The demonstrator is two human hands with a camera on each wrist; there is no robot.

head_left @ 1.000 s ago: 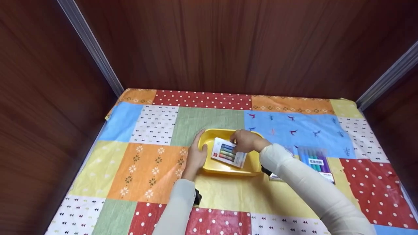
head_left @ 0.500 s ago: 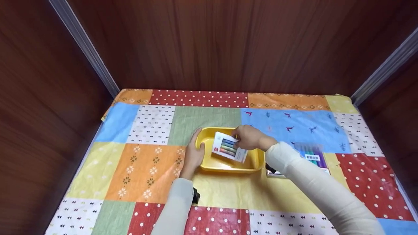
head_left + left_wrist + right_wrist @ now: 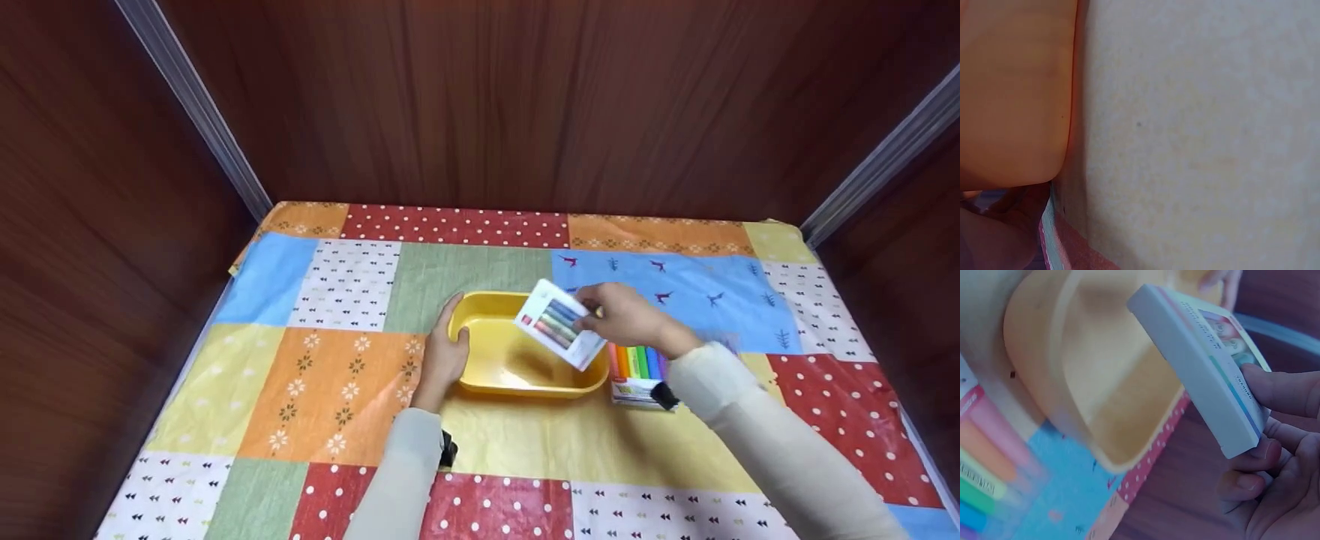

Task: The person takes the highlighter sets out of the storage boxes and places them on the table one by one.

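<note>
My right hand [image 3: 626,319] pinches a small white box [image 3: 581,354] between thumb and fingers. A window in its front shows a row of coloured pens. The box is tilted above the right part of a yellow plastic basin [image 3: 487,352], whose visible floor is bare. In the right wrist view the thumb presses the box's [image 3: 1196,377] printed face, with fingertips under its end. My left hand [image 3: 445,360] holds the basin's left side, thumb at the rim and fingers along the outer wall. The left wrist view shows mostly the basin wall [image 3: 1016,101] and the tablecloth.
Right of the basin lies a clear pack of coloured highlighters [image 3: 637,365], partly under my right forearm. Another clear pack [image 3: 724,341] is mostly hidden behind the sleeve. A patchwork cloth [image 3: 337,382] covers the table, with brown wood-look panels [image 3: 450,105] around it.
My right hand has lifted the white box up out of the basin and moved it to the right, turning it. The left hand stays at the basin. The highlighter pack has come into view.
</note>
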